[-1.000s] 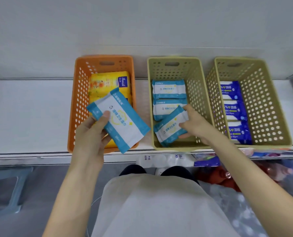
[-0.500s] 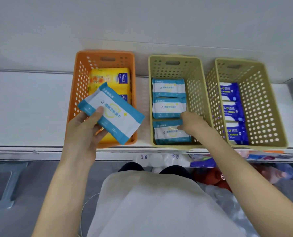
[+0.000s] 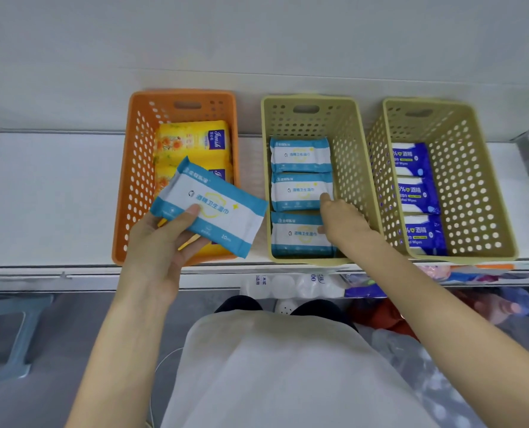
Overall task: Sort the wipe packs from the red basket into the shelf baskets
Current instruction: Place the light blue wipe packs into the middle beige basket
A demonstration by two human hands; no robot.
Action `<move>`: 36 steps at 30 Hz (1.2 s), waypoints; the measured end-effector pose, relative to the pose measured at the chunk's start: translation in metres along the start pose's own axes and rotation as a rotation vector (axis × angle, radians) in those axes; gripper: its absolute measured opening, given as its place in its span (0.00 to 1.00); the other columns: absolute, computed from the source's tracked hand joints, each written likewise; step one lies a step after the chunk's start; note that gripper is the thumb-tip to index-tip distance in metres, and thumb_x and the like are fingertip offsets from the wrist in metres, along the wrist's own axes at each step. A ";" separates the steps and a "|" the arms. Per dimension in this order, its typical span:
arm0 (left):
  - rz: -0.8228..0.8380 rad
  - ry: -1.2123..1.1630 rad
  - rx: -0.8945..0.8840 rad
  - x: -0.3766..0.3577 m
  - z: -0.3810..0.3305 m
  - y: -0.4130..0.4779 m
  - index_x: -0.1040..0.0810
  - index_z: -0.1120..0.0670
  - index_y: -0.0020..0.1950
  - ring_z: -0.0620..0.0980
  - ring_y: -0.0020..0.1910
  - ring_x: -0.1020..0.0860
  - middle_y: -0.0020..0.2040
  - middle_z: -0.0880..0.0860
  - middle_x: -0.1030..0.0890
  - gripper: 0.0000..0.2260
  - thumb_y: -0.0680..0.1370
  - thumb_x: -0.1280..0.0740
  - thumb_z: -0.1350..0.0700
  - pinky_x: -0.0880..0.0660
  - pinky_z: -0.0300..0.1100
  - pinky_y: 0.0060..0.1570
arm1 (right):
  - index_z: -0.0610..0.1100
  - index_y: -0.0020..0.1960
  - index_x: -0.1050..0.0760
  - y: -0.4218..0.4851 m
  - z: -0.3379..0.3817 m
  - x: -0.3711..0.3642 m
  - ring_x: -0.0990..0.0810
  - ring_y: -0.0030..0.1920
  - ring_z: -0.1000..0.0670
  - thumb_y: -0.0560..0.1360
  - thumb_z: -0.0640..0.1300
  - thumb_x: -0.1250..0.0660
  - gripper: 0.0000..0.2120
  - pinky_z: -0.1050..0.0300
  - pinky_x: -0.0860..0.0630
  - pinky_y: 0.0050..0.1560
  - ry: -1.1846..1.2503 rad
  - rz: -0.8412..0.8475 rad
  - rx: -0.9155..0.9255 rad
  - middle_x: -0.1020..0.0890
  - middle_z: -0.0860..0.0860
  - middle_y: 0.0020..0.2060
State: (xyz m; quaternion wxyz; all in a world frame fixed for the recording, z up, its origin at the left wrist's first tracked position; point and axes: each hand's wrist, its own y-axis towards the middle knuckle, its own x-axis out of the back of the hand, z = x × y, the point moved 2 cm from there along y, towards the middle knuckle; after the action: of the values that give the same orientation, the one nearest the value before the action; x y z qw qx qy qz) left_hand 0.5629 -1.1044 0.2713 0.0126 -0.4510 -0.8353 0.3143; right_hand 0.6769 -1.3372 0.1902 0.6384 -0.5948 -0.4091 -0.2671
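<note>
Left grip (image 3: 161, 245) on pack (image 3: 220, 205) edge

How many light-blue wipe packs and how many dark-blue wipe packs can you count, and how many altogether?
Light-blue wipe packs: 4 (3 in the middle basket, 1 held in the left hand)
Dark-blue wipe packs: 3, all in the right basket
Total: 7
</note>
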 end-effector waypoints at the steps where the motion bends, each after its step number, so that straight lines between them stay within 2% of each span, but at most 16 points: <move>1: 0.002 -0.009 0.003 -0.001 0.001 0.000 0.24 0.49 0.53 0.44 0.42 0.16 0.41 0.44 0.15 0.11 0.76 0.34 0.64 0.19 0.39 0.34 | 0.37 0.65 0.38 -0.001 -0.001 0.000 0.20 0.53 0.40 0.75 0.35 0.34 0.21 0.53 0.29 0.41 0.013 -0.003 0.007 0.22 0.38 0.54; 9: 0.022 -0.020 0.026 -0.009 0.002 0.001 0.24 0.48 0.53 0.46 0.45 0.16 0.44 0.45 0.15 0.12 0.76 0.34 0.64 0.18 0.42 0.37 | 0.36 0.68 0.39 -0.009 0.001 0.005 0.21 0.53 0.39 0.73 0.27 0.40 0.24 0.53 0.26 0.44 0.044 -0.014 0.042 0.23 0.38 0.55; 16: 0.020 -0.009 0.047 -0.018 0.006 0.003 0.23 0.48 0.52 0.47 0.49 0.17 0.47 0.47 0.16 0.11 0.75 0.33 0.63 0.18 0.43 0.39 | 0.36 0.66 0.38 -0.011 -0.001 0.008 0.20 0.51 0.40 0.73 0.27 0.40 0.23 0.54 0.26 0.42 0.047 -0.035 0.048 0.22 0.38 0.53; 20: 0.023 -0.013 0.052 -0.022 0.006 0.002 0.23 0.48 0.51 0.48 0.49 0.17 0.49 0.49 0.16 0.11 0.75 0.33 0.63 0.18 0.42 0.39 | 0.35 0.67 0.37 -0.013 0.000 0.010 0.20 0.53 0.40 0.73 0.27 0.39 0.23 0.53 0.24 0.46 0.035 -0.035 0.027 0.23 0.38 0.55; 23: 0.023 -0.012 0.059 -0.022 0.006 0.001 0.23 0.48 0.51 0.48 0.50 0.18 0.50 0.49 0.17 0.11 0.75 0.33 0.63 0.18 0.42 0.38 | 0.35 0.65 0.34 -0.015 -0.004 0.013 0.21 0.55 0.41 0.75 0.32 0.36 0.19 0.53 0.24 0.48 0.091 0.011 -0.022 0.23 0.39 0.57; 25: 0.026 -0.018 0.059 -0.022 0.006 0.000 0.23 0.48 0.52 0.49 0.50 0.18 0.51 0.50 0.17 0.11 0.74 0.33 0.63 0.18 0.43 0.39 | 0.38 0.60 0.29 -0.016 -0.012 0.021 0.20 0.52 0.44 0.77 0.39 0.35 0.12 0.53 0.23 0.50 0.300 0.014 -0.027 0.21 0.41 0.53; 26: 0.030 -0.025 0.057 -0.022 0.006 0.000 0.23 0.49 0.52 0.49 0.50 0.17 0.51 0.50 0.17 0.12 0.74 0.32 0.64 0.18 0.44 0.40 | 0.39 0.58 0.26 -0.020 -0.015 0.026 0.19 0.48 0.46 0.78 0.43 0.35 0.11 0.53 0.21 0.51 0.523 0.020 -0.013 0.20 0.43 0.50; 28: 0.042 -0.042 0.055 -0.025 0.007 -0.001 0.23 0.50 0.52 0.50 0.50 0.17 0.51 0.51 0.16 0.13 0.73 0.32 0.65 0.18 0.44 0.42 | 0.40 0.55 0.23 -0.039 -0.013 0.038 0.17 0.44 0.49 0.78 0.50 0.37 0.15 0.55 0.19 0.49 1.111 0.109 0.036 0.18 0.44 0.46; 30: 0.047 -0.057 0.066 -0.031 0.011 -0.002 0.22 0.51 0.53 0.50 0.49 0.16 0.51 0.52 0.16 0.13 0.73 0.32 0.66 0.18 0.45 0.43 | 0.43 0.57 0.23 -0.061 -0.004 0.046 0.16 0.47 0.48 0.74 0.56 0.39 0.20 0.55 0.19 0.50 1.515 0.280 0.131 0.16 0.44 0.48; 32: 0.063 -0.054 0.080 -0.040 0.016 -0.004 0.22 0.52 0.53 0.50 0.49 0.16 0.49 0.51 0.15 0.13 0.73 0.32 0.67 0.18 0.43 0.43 | 0.44 0.60 0.25 -0.074 0.011 0.045 0.17 0.51 0.46 0.71 0.54 0.37 0.21 0.53 0.20 0.51 1.686 0.378 0.204 0.17 0.45 0.52; 34: 0.088 -0.025 0.075 -0.049 0.021 -0.006 0.22 0.53 0.53 0.49 0.49 0.16 0.47 0.50 0.15 0.13 0.72 0.32 0.67 0.18 0.42 0.43 | 0.44 0.59 0.24 -0.077 0.022 0.041 0.17 0.52 0.48 0.72 0.44 0.32 0.16 0.55 0.19 0.48 1.749 0.338 0.187 0.16 0.48 0.52; 36: 0.092 0.014 0.049 -0.056 0.024 -0.007 0.22 0.53 0.53 0.48 0.49 0.17 0.48 0.50 0.15 0.11 0.73 0.31 0.65 0.19 0.40 0.43 | 0.44 0.55 0.23 -0.074 0.028 0.038 0.16 0.49 0.51 0.73 0.37 0.31 0.12 0.59 0.19 0.43 1.823 0.266 0.112 0.16 0.49 0.50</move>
State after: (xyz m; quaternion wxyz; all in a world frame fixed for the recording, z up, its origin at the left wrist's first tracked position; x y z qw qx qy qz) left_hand 0.5829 -1.1620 0.2706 0.0151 -0.4906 -0.8057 0.3316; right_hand 0.6295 -1.3157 0.2610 0.7669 -0.1646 0.3111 -0.5366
